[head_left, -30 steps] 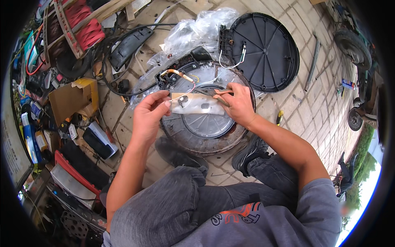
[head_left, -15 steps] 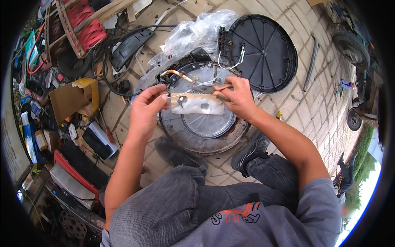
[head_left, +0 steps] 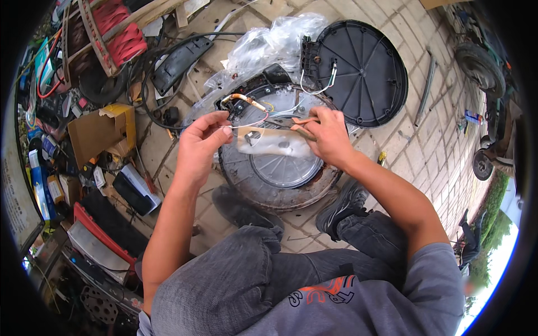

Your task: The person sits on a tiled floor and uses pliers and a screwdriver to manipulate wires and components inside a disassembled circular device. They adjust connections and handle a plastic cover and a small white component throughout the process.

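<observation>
Curving thin white wire (head_left: 243, 126)

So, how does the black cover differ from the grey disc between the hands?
The cover is black; the disc is grey with rusty brown patches near its rim. The cover lies farther off to the right, clear of both hands; the disc sits nearer the shoes, with the left hand and right hand by opposite edges. In this view, the cover looks smaller than the disc. Both are round and show ribs.
</observation>
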Motion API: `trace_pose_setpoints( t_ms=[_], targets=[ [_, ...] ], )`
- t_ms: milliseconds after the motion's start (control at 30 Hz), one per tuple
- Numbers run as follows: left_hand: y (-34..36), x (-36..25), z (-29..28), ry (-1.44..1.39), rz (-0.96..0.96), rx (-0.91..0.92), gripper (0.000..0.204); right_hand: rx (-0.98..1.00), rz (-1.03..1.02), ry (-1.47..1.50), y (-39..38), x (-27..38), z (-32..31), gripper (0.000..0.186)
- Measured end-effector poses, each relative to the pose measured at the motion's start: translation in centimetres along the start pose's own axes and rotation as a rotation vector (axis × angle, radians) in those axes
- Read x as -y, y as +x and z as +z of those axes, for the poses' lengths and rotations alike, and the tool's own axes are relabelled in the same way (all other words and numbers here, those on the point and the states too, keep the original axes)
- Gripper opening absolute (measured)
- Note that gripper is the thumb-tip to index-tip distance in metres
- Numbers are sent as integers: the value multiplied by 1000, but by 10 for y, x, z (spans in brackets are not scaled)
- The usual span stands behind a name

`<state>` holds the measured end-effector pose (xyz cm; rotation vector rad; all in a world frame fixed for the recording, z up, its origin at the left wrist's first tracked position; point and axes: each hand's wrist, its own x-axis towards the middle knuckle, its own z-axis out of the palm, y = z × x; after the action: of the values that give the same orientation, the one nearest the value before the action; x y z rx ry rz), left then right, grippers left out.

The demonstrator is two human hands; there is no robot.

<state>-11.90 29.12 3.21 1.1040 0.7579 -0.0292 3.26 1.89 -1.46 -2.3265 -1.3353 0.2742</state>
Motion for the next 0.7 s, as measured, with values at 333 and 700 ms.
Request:
trace_pose_setpoints(
  t_ms=[333, 700],
  targets=[
    [-1, 5, 5, 337, 25, -49, 32, -93, -287, -216, 40, -15, -17, 19],
    [-42, 42, 41, 992, 346, 137, 27, 449, 583, 441, 16, 46, -47, 21]
  ],
)
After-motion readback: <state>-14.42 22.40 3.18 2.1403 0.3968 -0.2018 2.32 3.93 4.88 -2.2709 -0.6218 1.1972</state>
